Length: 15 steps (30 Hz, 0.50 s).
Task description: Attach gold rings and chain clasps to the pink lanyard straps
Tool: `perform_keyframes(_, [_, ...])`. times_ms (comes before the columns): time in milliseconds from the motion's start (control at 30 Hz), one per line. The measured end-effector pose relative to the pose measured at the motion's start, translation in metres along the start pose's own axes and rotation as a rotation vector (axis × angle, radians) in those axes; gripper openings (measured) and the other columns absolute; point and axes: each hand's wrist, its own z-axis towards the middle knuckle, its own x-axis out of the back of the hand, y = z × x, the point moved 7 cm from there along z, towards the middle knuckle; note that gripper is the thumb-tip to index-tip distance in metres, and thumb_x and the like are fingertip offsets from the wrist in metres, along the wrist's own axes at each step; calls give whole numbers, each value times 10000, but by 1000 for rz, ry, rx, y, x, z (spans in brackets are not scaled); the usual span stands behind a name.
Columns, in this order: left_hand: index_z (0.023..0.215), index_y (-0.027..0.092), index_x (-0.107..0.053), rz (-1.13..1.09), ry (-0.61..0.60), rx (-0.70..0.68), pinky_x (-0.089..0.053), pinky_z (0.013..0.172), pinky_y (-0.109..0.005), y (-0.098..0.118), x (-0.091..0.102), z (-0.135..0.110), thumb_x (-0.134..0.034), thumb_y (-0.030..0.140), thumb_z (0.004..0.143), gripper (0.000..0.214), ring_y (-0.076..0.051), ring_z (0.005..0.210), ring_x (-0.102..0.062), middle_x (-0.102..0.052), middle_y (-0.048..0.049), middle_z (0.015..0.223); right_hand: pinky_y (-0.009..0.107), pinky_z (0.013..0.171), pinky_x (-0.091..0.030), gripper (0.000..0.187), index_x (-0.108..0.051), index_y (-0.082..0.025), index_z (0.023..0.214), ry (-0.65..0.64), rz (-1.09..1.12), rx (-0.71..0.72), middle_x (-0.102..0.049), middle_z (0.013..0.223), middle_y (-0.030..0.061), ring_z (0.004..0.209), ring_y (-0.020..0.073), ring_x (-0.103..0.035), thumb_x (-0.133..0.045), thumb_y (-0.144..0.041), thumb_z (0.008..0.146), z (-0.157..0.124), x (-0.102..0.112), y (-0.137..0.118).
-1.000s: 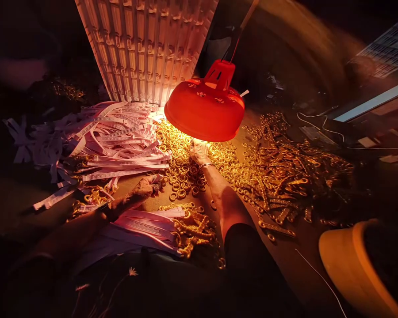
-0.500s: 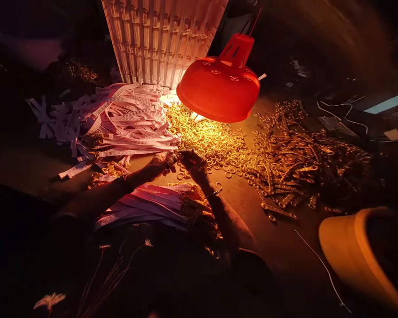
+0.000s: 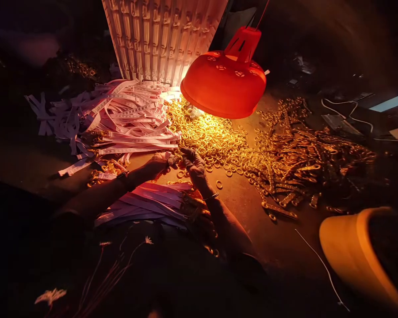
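Note:
My left hand (image 3: 161, 163) is closed, with a small pale end showing at its fingertips. Facing it, my right hand (image 3: 195, 162) has its fingers pinched together. Between the two sets of fingertips a small gold-lit piece shows, too small to make out. Just beyond lies a heap of gold-coloured rings (image 3: 215, 137) under the lamp. Pale pink straps (image 3: 126, 106) are piled to the far left of my hands. A second bundle of straps (image 3: 152, 203) lies below my wrists, partly hidden by my forearms, with gold-coloured pieces at its right end.
A red lamp (image 3: 225, 84) hangs low over the rings. Behind it stands a ribbed pale panel (image 3: 162, 39). Gold-coloured elongated pieces (image 3: 295, 154) are heaped at the right. A yellow container (image 3: 341, 238) sits at the lower right, near a thin white cord (image 3: 321, 260).
My hands stay close together at nearly the same spot, with the fingers slightly shifted. In the picture, the lamp appears a little farther right and higher.

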Motion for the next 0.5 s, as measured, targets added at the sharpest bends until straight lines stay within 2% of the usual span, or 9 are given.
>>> perform_keyframes(100, [775, 111, -574, 64, 32, -78, -244, 399, -178, 2, 1, 2, -627, 164, 706, 102, -26, 400, -397, -598, 13, 585, 288, 613, -485, 497, -640, -216, 970, -13, -133, -64, -630, 728, 37, 648, 156, -571, -443, -663, 880, -3, 4, 3])
perform_keyframes(233, [759, 125, -557, 198, 29, -165, -280, 400, -180, 1, 1, 5, -600, 152, 704, 75, -35, 408, -415, -545, 42, 561, 285, 607, -444, 452, -595, -218, 897, 6, -280, -20, -591, 678, 20, 622, 150, -511, -455, -648, 892, -3, 5, -3])
perform_keyframes(367, [726, 140, -533, 245, -12, -172, -299, 413, -188, -1, -1, 6, -606, 221, 724, 109, -47, 424, -438, -536, 35, 566, 279, 566, -408, 415, -523, -217, 777, -1, -310, -29, -549, 642, 9, 589, 143, -493, -461, -611, 893, 0, 2, 0])
perform_keyframes(500, [627, 162, -478, 264, -18, -203, -247, 421, -207, 5, -4, 3, -621, 336, 740, 253, -42, 426, -332, -448, 45, 505, 275, 532, -378, 339, -492, -220, 730, -32, -391, -50, -547, 615, 13, 562, 149, -491, -449, -512, 895, 1, 1, 9])
